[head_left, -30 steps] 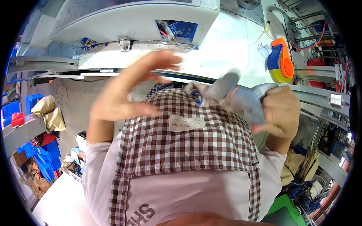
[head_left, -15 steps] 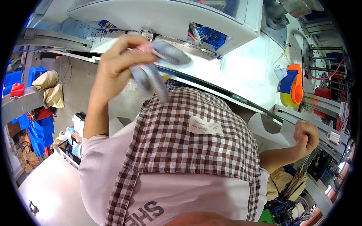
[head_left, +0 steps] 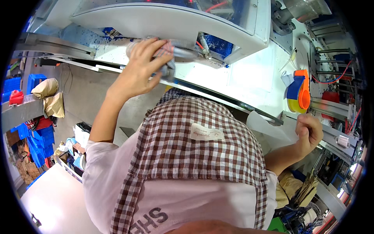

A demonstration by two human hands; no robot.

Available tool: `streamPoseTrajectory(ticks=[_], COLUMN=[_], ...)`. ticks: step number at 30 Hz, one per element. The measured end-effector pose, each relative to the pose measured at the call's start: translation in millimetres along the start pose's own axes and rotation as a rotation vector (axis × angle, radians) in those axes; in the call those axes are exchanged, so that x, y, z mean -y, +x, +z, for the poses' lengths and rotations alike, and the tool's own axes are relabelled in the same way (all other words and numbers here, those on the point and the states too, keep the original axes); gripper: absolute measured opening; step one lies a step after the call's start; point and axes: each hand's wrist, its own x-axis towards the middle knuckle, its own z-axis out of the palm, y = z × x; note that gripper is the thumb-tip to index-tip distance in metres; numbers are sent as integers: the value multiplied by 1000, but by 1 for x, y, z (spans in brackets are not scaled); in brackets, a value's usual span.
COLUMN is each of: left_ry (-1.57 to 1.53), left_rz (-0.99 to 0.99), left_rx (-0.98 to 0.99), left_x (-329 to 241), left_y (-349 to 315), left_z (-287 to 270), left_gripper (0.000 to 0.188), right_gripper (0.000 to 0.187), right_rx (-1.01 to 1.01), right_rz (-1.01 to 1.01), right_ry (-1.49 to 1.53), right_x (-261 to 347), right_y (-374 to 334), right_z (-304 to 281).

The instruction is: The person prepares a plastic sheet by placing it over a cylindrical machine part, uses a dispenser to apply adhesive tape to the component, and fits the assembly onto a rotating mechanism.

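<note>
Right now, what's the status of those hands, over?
Left hand clutching a grey rag, pressed against the white machine housing. Right hand fisted by a white sheet. Nothing blocking the rag.

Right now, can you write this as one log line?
left hand: gripping cloth on white machine | right hand: fisted by tape dispenser

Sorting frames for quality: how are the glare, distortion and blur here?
Head view: strong fisheye bend and a black rim; the white worktop glares, nearly blown out; the left hand and its grey cloth look slightly soft; the right hand is sharp.
</note>
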Motion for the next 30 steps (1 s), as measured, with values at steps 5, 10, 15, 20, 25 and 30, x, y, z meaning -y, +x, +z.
streamPoseTrajectory(ticks=[5,10,15,20,25,30], left_ry=[29,55,-680,-951,-815,-744], left_rz=[15,91,249,335,423,396], left_rx=[40,103,-97,110,248,336], left_x=[8,3,-87,-117,-106,-98], left_y=[0,7,60,98,103,109], left_z=[6,12,-45,-26,-20,-18], left_gripper=[40,38,59,50,28,23], right_gripper=[26,16,22,23,21,22], right_rx=[-76,-79,172,-4,57,66], right_rz=[79,40,-304,-583,-463,-191], right_ry=[-78,-146,-373,-283,-217,171], right_x=[14,52,63,61,49,20], right_y=[4,41,78,76,67,68], right_z=[6,21,58,93,90,69])
